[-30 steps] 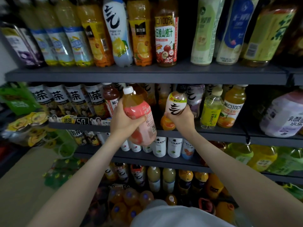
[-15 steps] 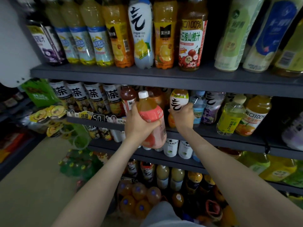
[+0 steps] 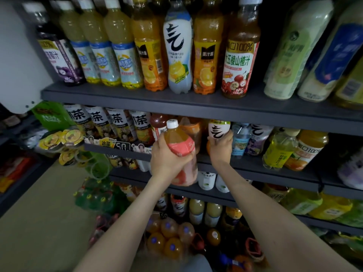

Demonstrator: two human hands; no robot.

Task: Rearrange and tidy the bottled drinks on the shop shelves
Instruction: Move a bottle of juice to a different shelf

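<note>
Hands (image 3: 167,157) (image 3: 221,149) gripping bottles (image 3: 179,138) (image 3: 218,128), labels perhaps half hidden

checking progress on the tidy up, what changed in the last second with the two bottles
The right hand has pushed the white-label bottle a little deeper onto the middle shelf, more upright, keeping its grip. The left hand still holds the pink-label bottle tilted before the shelf.
</note>
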